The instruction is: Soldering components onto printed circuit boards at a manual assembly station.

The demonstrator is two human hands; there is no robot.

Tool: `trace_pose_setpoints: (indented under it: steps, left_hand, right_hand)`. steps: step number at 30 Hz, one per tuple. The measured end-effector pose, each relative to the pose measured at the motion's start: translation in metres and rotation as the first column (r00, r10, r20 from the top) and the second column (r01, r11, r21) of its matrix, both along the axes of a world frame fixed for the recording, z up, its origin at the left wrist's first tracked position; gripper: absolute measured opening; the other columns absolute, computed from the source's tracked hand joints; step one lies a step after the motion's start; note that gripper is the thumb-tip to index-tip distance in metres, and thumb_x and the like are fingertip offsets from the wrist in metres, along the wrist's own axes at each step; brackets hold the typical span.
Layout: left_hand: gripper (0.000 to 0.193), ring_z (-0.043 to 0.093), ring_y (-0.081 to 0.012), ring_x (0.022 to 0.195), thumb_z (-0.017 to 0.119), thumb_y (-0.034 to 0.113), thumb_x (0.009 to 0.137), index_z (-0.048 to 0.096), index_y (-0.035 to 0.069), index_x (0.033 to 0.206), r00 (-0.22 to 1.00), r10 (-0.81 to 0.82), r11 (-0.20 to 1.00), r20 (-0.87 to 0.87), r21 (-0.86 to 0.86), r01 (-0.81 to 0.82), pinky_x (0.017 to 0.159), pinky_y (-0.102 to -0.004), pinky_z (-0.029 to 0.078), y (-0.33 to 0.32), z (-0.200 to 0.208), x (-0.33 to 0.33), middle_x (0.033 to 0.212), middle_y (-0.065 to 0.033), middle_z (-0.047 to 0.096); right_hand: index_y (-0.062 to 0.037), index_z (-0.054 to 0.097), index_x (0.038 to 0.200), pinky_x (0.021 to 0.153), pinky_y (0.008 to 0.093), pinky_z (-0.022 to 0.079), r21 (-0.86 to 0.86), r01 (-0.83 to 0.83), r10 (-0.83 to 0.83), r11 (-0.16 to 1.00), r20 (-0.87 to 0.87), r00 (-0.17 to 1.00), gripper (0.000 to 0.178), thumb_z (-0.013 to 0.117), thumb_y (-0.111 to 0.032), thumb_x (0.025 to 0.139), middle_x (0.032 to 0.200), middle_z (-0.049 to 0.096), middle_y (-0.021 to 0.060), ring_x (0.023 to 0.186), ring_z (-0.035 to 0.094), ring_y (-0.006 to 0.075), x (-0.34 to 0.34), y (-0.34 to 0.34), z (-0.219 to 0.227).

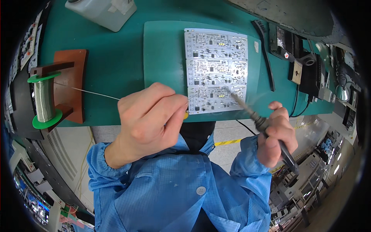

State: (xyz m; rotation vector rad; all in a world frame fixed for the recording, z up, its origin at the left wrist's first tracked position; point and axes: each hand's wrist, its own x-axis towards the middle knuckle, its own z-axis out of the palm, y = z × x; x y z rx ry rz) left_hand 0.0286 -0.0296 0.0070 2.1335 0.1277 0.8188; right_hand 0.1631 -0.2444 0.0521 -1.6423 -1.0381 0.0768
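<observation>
My left hand (pixel 150 118) pinches solder wire between thumb and fingers, at the lower left edge of a white circuit board panel (pixel 216 83). The solder wire (pixel 96 93) stretches back from that hand to a spool with green flanges (pixel 45 101). My right hand (pixel 277 137) is wrapped round a soldering iron (pixel 247 109), which points up and left. Its tip is over the nearest of the panel's three sections; I cannot tell whether it touches. Faint smoke curls around the tip. Small dark and yellow parts dot the panel.
Under the panel lies a green mat (pixel 164 58). The spool sits on a brown stand (pixel 79 89). A translucent jug (pixel 104 13) stands at the far left. To the right are a black brush (pixel 266 54), a sponge holder (pixel 296 72) and black tool stands with cables.
</observation>
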Motion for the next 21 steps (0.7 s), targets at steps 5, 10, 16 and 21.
trace_pose_setpoints:
  steps: [5,10,16,21]
  left_hand:
    - [0.020,0.056,-0.0185,0.052,0.071,-0.009,0.060,0.064,0.000,0.077,1.000,-0.007,1.000,0.013,0.013,0.007,0.043,-0.0274,0.041,0.003,0.000,0.001,0.068,-0.0076,0.058]
    - [0.018,0.058,-0.0187,0.054,0.071,-0.009,0.066,0.065,-0.002,0.080,0.999,0.029,0.999,-0.017,-0.019,-0.029,0.046,-0.0260,0.042,0.002,0.001,0.003,0.070,-0.0092,0.060]
    - [0.011,0.062,-0.0204,0.061,0.066,-0.007,0.076,0.061,-0.002,0.084,0.972,0.081,0.974,-0.218,-0.191,-0.124,0.051,-0.0256,0.046,-0.001,0.006,-0.001,0.079,-0.0112,0.064]
    - [0.010,0.064,-0.0222,0.065,0.064,-0.006,0.077,0.059,-0.001,0.084,0.965,0.034,0.975,-0.260,-0.205,-0.090,0.053,-0.0265,0.048,-0.006,0.011,0.003,0.082,-0.0123,0.065]
  right_hand:
    - [0.0067,0.058,0.110,0.083,0.0407,0.046,0.090,0.433,-0.442,0.897,0.140,0.886,0.035,0.050,-0.023,0.093,0.096,0.060,0.0193,0.086,0.057,0.0263,0.023,-0.027,-0.030]
    - [0.0045,0.049,0.129,0.094,0.0359,0.044,-0.018,0.553,-0.534,0.833,0.233,0.813,0.045,0.050,-0.025,0.095,0.118,0.059,0.0207,0.104,0.059,0.0244,0.060,-0.011,-0.046]
    - [0.0042,0.050,0.128,0.092,0.0322,0.045,-0.144,0.532,-0.527,0.834,0.076,0.847,0.043,0.059,-0.018,0.092,0.117,0.061,0.0183,0.108,0.059,0.0227,0.054,-0.002,-0.034]
    - [0.0020,0.041,0.134,0.102,0.0420,0.040,-0.153,0.262,-0.268,0.953,-0.020,0.963,0.055,0.061,0.002,0.083,0.124,0.056,0.0255,0.116,0.056,0.0323,0.007,0.006,-0.040]
